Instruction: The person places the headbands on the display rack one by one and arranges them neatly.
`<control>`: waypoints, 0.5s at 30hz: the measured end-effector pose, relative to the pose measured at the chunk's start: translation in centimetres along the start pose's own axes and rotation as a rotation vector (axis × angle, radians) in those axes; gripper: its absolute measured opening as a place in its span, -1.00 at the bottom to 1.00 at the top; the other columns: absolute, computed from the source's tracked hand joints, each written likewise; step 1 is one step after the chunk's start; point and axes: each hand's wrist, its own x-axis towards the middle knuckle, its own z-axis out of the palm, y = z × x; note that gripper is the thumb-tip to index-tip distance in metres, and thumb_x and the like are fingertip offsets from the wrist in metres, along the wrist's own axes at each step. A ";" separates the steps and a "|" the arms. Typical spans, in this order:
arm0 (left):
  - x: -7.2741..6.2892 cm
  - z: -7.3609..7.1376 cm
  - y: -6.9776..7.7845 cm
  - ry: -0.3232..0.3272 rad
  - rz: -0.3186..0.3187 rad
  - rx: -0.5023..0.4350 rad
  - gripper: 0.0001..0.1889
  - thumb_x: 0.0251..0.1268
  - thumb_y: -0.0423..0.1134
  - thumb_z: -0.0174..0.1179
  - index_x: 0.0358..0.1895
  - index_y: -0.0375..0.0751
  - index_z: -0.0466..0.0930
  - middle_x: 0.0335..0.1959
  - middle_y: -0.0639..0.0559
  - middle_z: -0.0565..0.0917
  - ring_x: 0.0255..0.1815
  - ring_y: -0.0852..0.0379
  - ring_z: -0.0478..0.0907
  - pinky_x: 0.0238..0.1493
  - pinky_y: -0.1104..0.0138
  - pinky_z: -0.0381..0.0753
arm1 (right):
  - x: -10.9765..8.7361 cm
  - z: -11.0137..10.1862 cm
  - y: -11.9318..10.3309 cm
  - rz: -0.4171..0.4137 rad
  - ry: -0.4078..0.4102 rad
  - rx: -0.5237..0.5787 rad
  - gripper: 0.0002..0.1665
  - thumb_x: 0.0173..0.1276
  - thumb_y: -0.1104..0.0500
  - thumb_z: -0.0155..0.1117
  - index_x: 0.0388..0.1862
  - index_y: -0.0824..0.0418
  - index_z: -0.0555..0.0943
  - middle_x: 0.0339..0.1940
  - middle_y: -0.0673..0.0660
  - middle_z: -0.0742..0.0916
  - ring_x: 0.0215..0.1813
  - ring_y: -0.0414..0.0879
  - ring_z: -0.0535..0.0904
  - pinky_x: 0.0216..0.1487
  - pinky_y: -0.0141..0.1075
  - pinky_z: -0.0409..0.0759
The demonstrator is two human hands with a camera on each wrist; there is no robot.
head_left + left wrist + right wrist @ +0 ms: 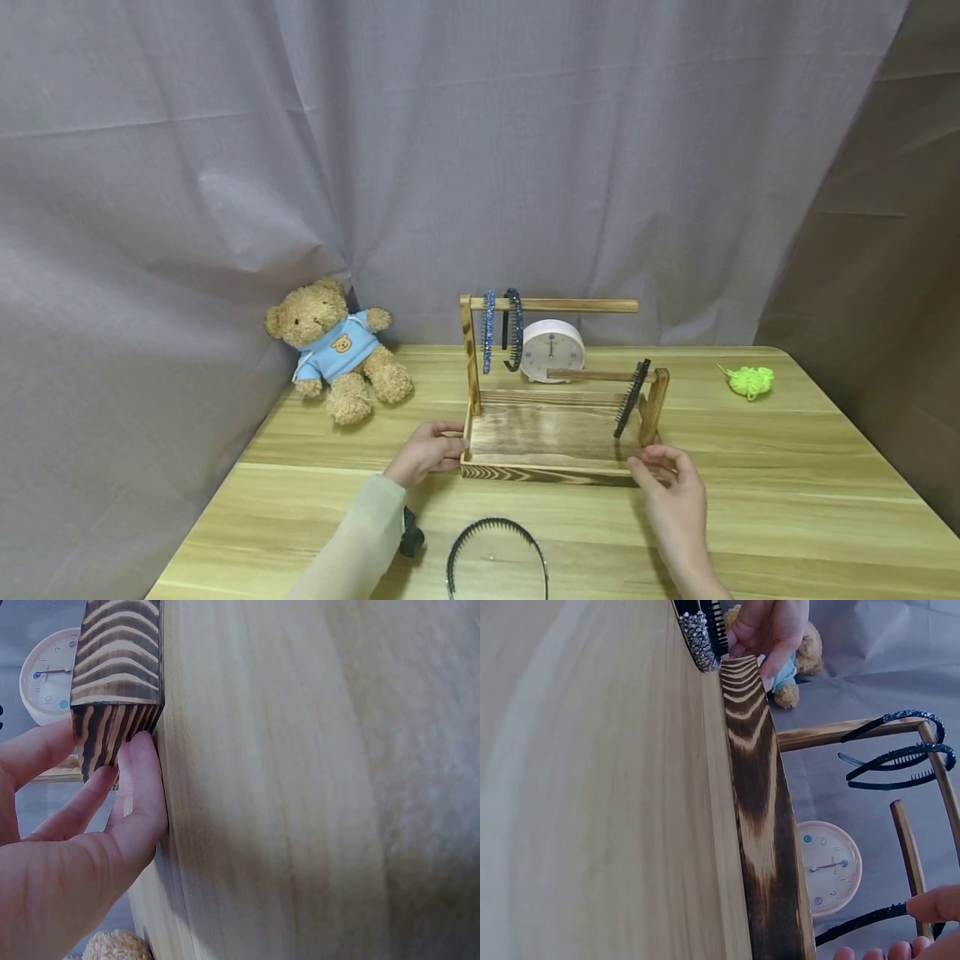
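A wooden rack (551, 476) with a shallow tray base and two bars stands on the table, held at its ends by both hands. My left hand (427, 452) grips the left end; in the left wrist view its fingertips press the striped end wall. At the front right corner, my right hand (673, 492) has its thumb in front and fingers around the side. From the upper bar hang a blue headband (488, 329) and a dark glittery headband (516, 329). A black headband (632, 400) hangs on the lower bar. Another headband (497, 523) lies on the table in front.
Behind the rack stands a round white clock (552, 350). A teddy bear (341, 346) in a blue top sits at the back left. Neon yellow yarn (750, 382) lies at the back right. Grey curtains (480, 167) hang behind the wooden table (810, 500).
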 end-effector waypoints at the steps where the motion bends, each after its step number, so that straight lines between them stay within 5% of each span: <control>1: 0.0 0.0 0.0 -0.001 0.001 0.003 -0.47 0.35 -0.35 0.17 0.34 -0.46 0.33 0.05 -0.31 0.60 -0.10 0.00 0.65 0.02 0.12 0.72 | 0.0 0.0 0.0 0.001 -0.003 0.001 -0.63 0.34 0.28 0.30 0.07 0.31 0.44 -0.08 0.01 0.57 -0.17 -0.46 0.48 -0.16 -0.67 0.53; 15: 0.0 0.1 -0.1 -0.010 0.006 -0.014 -0.48 0.35 -0.36 0.16 0.33 -0.48 0.33 0.03 -0.32 0.62 -0.10 -0.01 0.66 0.02 0.13 0.71 | -0.6 0.2 -0.2 0.013 -0.035 0.035 -0.59 0.33 0.30 0.30 0.09 0.31 0.38 -0.09 -0.02 0.57 -0.13 -0.43 0.48 -0.12 -0.69 0.53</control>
